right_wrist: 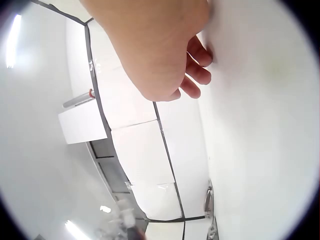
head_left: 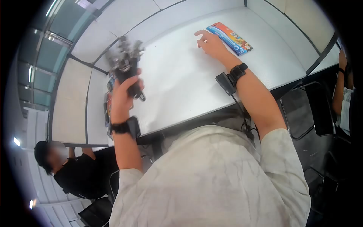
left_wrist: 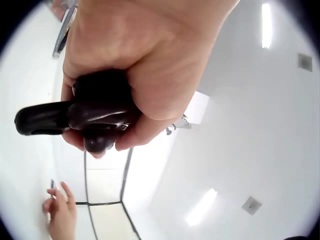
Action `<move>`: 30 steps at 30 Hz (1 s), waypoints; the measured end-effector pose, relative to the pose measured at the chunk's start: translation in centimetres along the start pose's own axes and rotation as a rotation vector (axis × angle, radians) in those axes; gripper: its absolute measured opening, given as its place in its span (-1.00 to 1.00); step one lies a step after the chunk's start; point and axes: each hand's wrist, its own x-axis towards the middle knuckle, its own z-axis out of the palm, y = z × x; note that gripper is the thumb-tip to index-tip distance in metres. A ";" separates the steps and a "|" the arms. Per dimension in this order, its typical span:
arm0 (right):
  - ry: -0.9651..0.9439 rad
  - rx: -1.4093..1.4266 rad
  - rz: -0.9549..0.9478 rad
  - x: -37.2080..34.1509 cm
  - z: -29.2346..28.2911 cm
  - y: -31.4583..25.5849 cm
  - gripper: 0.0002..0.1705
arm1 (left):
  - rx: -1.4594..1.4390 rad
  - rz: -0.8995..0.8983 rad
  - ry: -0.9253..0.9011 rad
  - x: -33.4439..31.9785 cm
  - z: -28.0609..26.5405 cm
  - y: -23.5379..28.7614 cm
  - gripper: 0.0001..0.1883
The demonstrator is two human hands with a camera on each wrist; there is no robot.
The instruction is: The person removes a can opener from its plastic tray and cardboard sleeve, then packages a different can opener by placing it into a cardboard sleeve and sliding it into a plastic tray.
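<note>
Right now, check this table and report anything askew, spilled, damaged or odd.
Nothing plainly stands out. The colourful packet lies on the white table beside the right hand, and no spill shows. The dark-handled metal items in the left hand are too blurred in the head view to judge for damage.

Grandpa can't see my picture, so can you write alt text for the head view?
A person's left-hand grip holds blurred silver metal tools with black handles above a white table. Their empty right-hand grip is beside a flat, blue-and-orange rectangular packet.
</note>
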 end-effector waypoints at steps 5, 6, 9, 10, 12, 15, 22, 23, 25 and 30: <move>0.032 -0.042 -0.067 0.2 0.2 0.9 -0.56 | -0.068 0.230 -0.135 -12.0 -6.7 3.6 -0.45; 0.030 -0.037 -0.077 0.2 0.1 1.0 -0.56 | -0.021 0.323 -0.003 -15.3 -6.6 4.3 -0.47; 0.001 -0.013 -0.015 -0.1 0.3 0.4 -0.57 | -0.035 0.582 0.111 -22.2 -11.0 5.1 -0.49; -0.006 -0.027 0.003 -0.1 0.3 0.4 -0.57 | -0.017 0.679 0.305 -23.7 -11.6 5.5 -0.51; -0.006 -0.060 0.016 0.2 0.3 0.5 -0.57 | 0.013 0.801 0.623 -25.5 -12.8 5.8 -0.56; 0.008 -0.048 0.017 -0.1 0.4 0.5 -0.56 | 0.455 0.918 1.080 -26.6 -20.0 3.3 -0.73; -0.011 -0.013 0.043 -0.4 0.1 -0.2 -0.56 | 0.311 0.431 1.255 -23.1 -33.3 0.0 -0.78; -0.011 -0.019 0.043 -0.4 0.1 -0.2 -0.56 | 0.231 0.360 1.148 -23.3 -35.9 -0.6 -0.78; -0.009 -0.038 0.031 -0.3 0.1 0.0 -0.56 | 0.337 0.201 1.158 -22.2 -38.2 -1.4 -0.75; -0.010 -0.065 0.006 0.1 0.2 1.2 -0.57 | 0.795 0.028 0.903 -19.4 -48.6 -5.4 -0.62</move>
